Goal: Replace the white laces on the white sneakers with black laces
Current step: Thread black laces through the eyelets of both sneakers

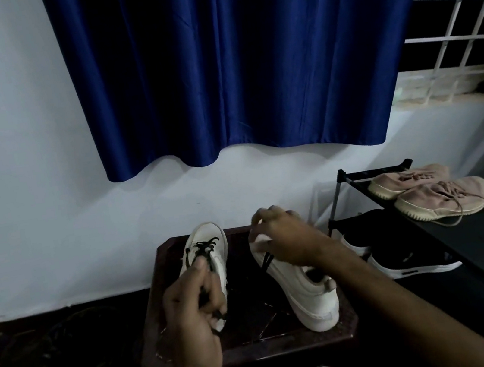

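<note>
The left hand (pixel 191 313) is pinching the black lace (pixel 203 249) of the left sneaker (pixel 210 234), the right hand (pixel 285 235) is gripping the right sneaker (pixel 311 296) by its toe, and I'm fearing a hard tug unthreads that lace.

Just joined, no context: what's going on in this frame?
A person is relacing two white sneakers on a dark table. The left hand pinches the black lace threaded through the left sneaker. The right hand grips the front of the right sneaker, where a second lace shows just below it. No white laces are visible.
</note>
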### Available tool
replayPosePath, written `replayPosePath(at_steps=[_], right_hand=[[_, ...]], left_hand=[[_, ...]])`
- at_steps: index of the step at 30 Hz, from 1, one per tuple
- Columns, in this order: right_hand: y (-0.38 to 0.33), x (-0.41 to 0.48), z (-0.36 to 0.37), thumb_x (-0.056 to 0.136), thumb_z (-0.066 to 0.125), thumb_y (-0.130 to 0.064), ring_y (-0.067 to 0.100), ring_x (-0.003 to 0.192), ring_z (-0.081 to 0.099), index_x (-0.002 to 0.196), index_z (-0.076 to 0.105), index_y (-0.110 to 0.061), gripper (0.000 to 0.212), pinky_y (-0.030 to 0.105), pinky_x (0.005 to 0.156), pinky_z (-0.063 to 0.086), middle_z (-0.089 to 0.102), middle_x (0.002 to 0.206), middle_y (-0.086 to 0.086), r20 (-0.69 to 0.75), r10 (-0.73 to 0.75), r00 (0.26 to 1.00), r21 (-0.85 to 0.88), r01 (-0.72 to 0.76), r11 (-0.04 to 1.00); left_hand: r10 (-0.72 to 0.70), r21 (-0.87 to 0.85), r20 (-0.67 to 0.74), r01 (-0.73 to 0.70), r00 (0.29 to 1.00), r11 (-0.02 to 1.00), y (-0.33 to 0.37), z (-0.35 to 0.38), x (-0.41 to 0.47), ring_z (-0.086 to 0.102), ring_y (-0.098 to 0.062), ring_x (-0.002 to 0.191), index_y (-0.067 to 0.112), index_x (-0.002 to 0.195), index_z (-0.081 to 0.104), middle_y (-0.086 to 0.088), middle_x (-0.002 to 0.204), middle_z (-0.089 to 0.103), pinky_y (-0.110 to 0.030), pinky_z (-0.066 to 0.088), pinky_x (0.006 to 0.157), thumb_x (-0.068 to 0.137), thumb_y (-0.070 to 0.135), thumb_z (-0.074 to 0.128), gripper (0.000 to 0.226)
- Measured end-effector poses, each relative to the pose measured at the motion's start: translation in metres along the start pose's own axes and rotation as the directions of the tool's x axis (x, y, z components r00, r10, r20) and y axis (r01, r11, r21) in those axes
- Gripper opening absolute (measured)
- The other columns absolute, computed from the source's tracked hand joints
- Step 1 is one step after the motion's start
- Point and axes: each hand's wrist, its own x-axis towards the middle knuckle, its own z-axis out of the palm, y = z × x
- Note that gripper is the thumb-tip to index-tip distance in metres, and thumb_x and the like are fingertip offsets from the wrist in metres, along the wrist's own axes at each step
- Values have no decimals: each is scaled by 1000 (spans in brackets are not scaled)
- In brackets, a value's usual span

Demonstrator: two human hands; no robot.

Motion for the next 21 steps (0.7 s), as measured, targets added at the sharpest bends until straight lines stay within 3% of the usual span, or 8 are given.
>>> replayPosePath(at_steps=[2, 4, 8, 10, 14, 17, 19, 21], right_hand=[[-9, 14, 3, 85, 65, -44, 23, 119, 41, 109, 68, -22, 33, 53, 99, 38, 47, 128, 3, 286, -38, 958, -219, 104, 970], [-11, 27, 7, 84, 67, -38, 25, 118, 43, 106, 68, -20, 28, 53, 97, 36, 48, 127, 5, 382, -30, 924, -317, 162, 935], [-7, 44, -11, 94, 56, -31, 21, 97, 58, 92, 68, -12, 22, 34, 84, 41, 64, 105, 10, 374, 72, 925, 145, -135, 980], [-4, 47, -28, 99, 47, -30, 17, 76, 58, 77, 61, -14, 30, 33, 76, 41, 66, 81, 6, 406, 133, 904, 468, -331, 819], [4, 50, -63, 101, 41, -39, 13, 65, 54, 85, 53, -21, 27, 44, 88, 41, 50, 59, -7, 416, 217, 883, 852, -462, 246], [2, 56, -97, 102, 40, -35, 10, 63, 49, 87, 60, -20, 29, 43, 92, 45, 44, 58, -8, 329, 226, 917, 936, -348, 50], [-2, 60, -118, 102, 42, -33, 9, 63, 50, 89, 64, -20, 29, 40, 89, 47, 49, 60, -9, 268, 251, 930, 960, -279, 11], [-8, 63, -131, 101, 44, -32, 9, 65, 52, 89, 67, -19, 29, 37, 84, 49, 54, 63, -8, 206, 290, 935, 972, -230, 54]], left_hand=[[8, 52, -11, -7, 1000, 999, -2, 2, -3, 15, -16, 45, 22, 44, 33, -1, 45, 20, -38, 8, 48, 76, 45, 58, 46], [23, 101, -5, -22, 1000, 995, -3, 1, -5, 14, -20, 45, 17, 45, 31, -6, 46, 18, -38, 9, 47, 77, 46, 57, 50], [79, 253, 83, -98, 993, 962, -10, 0, -4, 22, -15, 44, 13, 50, 31, -3, 48, 23, -24, 21, 45, 81, 47, 55, 52], [53, 297, 150, -96, 987, 950, -23, -3, -3, 27, -12, 47, 18, 51, 36, 0, 50, 27, -20, 27, 48, 80, 49, 58, 48], [31, 497, 329, -201, 944, 844, -58, -6, 4, 35, -6, 52, 21, 58, 40, 9, 52, 33, -26, 32, 51, 87, 50, 57, 45], [-51, 782, 462, -380, 885, 494, -82, -7, 15, 49, -7, 57, 26, 66, 41, 9, 57, 44, -32, 41, 57, 91, 57, 45, 40], [-159, 859, 510, -490, 845, 149, -90, -5, 21, 56, -10, 82, 26, 76, 45, 5, 74, 56, -32, 42, 70, 95, 55, 38, 35], [-252, 846, 512, -533, 821, -16, -94, -3, 24, 52, -15, 104, 23, 92, 52, 2, 101, 60, -33, 40, 81, 98, 49, 36, 31]])
